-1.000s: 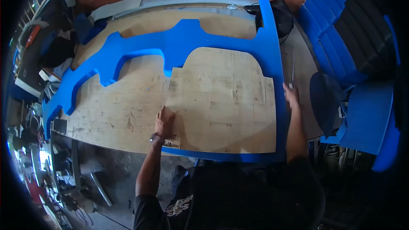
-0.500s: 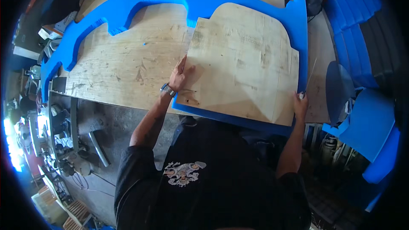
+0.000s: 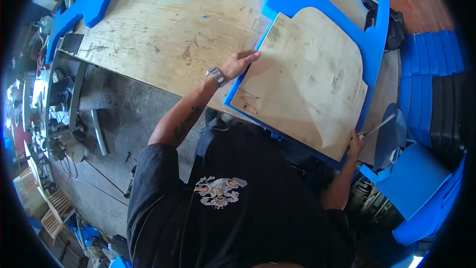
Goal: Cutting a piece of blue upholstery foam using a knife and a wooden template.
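Note:
A pale plywood template (image 3: 307,84) with a curved far edge lies on a blue foam sheet (image 3: 367,64). The foam shows along the template's edges. My left hand (image 3: 241,64), a metal watch on its wrist, rests at the template's left edge with fingers stretched out, holding nothing. At the near right corner, my right hand (image 3: 355,146) is closed round the handle of a long thin-bladed knife (image 3: 381,125). The blade points up and to the right, away from the template. My right fingers are partly hidden, and they lie close against the template's edge.
Beneath the foam is a wooden table (image 3: 168,34) with worn marks. Stacked blue foam blocks (image 3: 434,54) stand at the right, above a loose blue sheet (image 3: 414,181). A grey metal bar (image 3: 99,132) lies on the floor at the left. A black bag (image 3: 395,30) sits beyond the table.
The template and the foam now appear turned clockwise and further right. My left hand has slid to their left edge. The knife blade has tipped from nearly upright toward the right.

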Tool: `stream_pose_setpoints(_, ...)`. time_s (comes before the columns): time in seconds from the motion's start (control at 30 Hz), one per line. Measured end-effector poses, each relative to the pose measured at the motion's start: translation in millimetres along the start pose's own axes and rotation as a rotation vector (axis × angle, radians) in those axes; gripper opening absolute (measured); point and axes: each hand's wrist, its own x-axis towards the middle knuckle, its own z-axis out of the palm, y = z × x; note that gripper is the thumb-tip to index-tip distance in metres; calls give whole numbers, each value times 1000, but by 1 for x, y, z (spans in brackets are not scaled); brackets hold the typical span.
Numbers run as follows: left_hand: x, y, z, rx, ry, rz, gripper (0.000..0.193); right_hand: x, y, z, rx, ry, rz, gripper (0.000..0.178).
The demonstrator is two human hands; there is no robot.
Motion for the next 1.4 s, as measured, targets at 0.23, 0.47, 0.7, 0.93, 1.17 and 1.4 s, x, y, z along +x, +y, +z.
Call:
stream_pose_setpoints(0.23, -26, -51, -91, -34, 233, 162, 58, -75, -6, 81, -83, 32, -219, 26)
stream_pose_setpoints(0.47, -11, -49, -189, -207, 190, 92, 62, -103, -85, 175, 128, -48, 50, 26)
stream_pose_setpoints(0.7, 17, -22, -248, -30, 209, 90, 60, -94, -124, 226, 113, -36, 84, 24)
stream_pose_setpoints(0.93, 12, -11, -267, -99, 198, 134, 58, -97, -123, 231, 182, -111, 163, 25)
stream_pose_setpoints(1.17, 16, -28, -267, 0, 188, 160, 54, -84, -112, 217, 94, -205, 159, 23)
stream_pose_setpoints(1.4, 15, -43, -241, -123, 42, 149, 56, -86, -82, 187, 121, -127, 199, 24)
